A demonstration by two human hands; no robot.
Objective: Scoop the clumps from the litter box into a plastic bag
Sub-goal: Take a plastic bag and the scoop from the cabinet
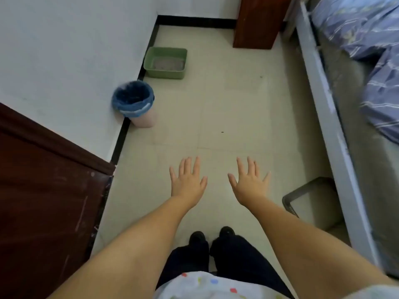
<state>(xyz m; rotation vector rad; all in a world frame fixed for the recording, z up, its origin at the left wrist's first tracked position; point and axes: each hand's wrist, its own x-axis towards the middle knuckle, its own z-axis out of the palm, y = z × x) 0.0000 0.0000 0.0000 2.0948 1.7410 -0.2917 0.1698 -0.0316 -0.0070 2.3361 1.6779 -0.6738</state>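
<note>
The person stands on a pale tiled floor (226, 117), dark shoes together at the bottom of the view, with both arms stretched forward. The left hand (187, 180) and right hand (250, 182) hover side by side with a gap between them, fingers spread and straight, holding nothing. The task looks not yet begun: no scoop is visible, and the next move likely calls for walking forward to the box and finding a tool. Farther on, against the white wall, a pale pink round bin (138, 104) carries a crinkled blue plastic bag liner. Beyond it, near the corner, sits the litter box (165, 63), a shallow green rectangular plastic tray with rounded corners holding grainy grey litter; clumps are too small to tell.
</note>
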